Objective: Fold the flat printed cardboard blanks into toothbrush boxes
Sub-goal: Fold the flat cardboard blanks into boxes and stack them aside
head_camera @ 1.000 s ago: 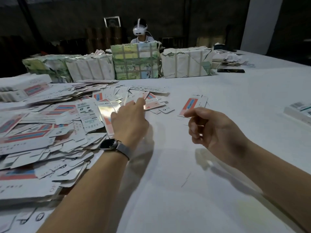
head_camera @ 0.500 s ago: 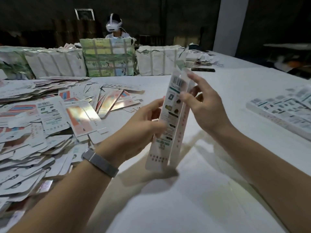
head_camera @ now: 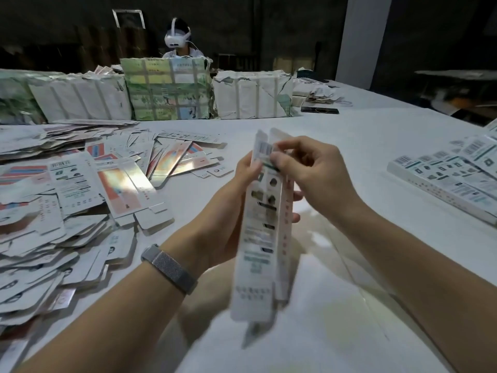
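Held upright above the counter's near middle: one long, narrow cardboard blank, printed side to the camera, partly folded along its length into a shallow channel. Pinched near its barcoded top by the right hand, thumb in front, fingers curled behind. Gripped along its left edge by the left hand, palm behind the card, fingertips showing past the right edge. Both grips closed on the blank. Lower end of the blank smeared by motion blur; print there unreadable, bottom flap hard to make out. Woven metal watch band on the left wrist.

Spread over the counter's left side: a loose heap of flat blanks, thin white card with rounded tabs, some showing red and blue stripes, some with a shiny, rainbow-tinted foil panel. Heap cut off by the left and lower left of the frame. Near the right edge: a row of folded boxes, white with teal print and barcodes, lying side by side, cut off at the right.

Along the far edge: paper-wrapped, strapped bundles, wrapping torn at the corners. Behind them, a seated person wearing a white headset, mostly hidden. A dark flat phone toward the far right corner.

White, smooth counter; dark, dim room behind; a pale pillar at the back right.
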Demonstrator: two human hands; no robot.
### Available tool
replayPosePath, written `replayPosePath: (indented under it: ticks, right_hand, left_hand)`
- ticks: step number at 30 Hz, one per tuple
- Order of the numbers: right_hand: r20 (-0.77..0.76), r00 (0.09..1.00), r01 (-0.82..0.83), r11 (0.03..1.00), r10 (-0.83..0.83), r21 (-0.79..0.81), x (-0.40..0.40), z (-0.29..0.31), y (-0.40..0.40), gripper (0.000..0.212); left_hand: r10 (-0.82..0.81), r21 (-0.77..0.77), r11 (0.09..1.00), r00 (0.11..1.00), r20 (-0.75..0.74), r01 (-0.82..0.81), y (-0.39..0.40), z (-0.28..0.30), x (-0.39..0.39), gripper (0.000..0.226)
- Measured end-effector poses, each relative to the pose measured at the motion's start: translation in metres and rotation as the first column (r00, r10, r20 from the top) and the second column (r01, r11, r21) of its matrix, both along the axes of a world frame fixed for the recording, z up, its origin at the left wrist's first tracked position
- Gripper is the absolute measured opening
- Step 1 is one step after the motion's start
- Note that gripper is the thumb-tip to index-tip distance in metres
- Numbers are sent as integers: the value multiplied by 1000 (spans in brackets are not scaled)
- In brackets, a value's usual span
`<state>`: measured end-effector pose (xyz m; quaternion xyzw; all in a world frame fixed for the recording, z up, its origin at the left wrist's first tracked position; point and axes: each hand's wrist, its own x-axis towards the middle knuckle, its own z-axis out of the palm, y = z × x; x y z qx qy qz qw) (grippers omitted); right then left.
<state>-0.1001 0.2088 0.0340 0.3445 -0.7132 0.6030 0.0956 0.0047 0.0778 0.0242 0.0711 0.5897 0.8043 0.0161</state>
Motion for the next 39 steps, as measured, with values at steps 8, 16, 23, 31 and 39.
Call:
replayPosePath:
  ticks: [8,16,23,31,39]
  right_hand:
    - [32,999,-28,999,28,15,1,1,-2,19]
    - [-26,992,-126,987,124,-96,9,9,1,12]
    - [89,966,-218,952,241,-213,15,11,0,28]
    - [176,926,-289,927,334,-238,17,9,1,13]
    - [199,883,-342,873,425,-348,14,16,5,30]
  left_hand:
    - [175,-140,975,984,-9,-175,9,-3,1,58]
    - [302,-133,932,925,-233,-338,12,-6,-5,41]
    - [362,-54,917,879,-310,-396,13,-6,-5,28]
    - [328,-38,935,900,-287,-352,15,-3,-3,19]
    - [265,-105,948,927,-265,-301,18,-6,-4,34]
